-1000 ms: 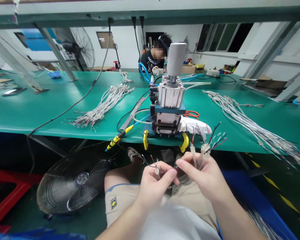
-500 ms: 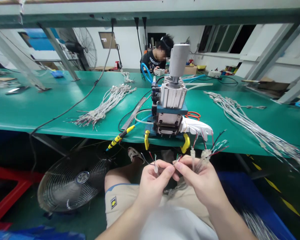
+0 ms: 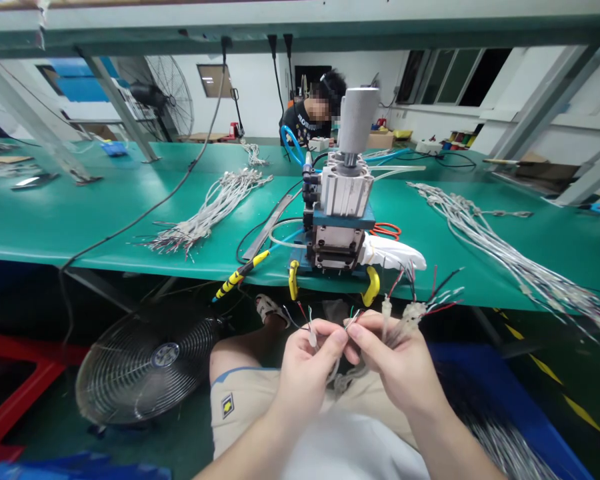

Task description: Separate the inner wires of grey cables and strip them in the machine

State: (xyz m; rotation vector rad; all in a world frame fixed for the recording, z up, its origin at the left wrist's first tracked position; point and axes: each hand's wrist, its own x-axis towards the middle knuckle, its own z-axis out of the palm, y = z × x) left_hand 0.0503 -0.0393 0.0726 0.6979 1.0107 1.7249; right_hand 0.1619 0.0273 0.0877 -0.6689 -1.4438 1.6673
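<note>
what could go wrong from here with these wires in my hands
The right hand holds a cable bundle whose coloured wire ends fan out loosely; they may tangle or snag on each other. The left hand pinches a thin cable by the fingertips only; it might slip and drop toward the floor fan.

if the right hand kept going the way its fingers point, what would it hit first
Probably the left hand: the right hand points left and slightly up, its fingers almost at the left thumb, thin wire ends between them. Depth is hard to judge.
</note>
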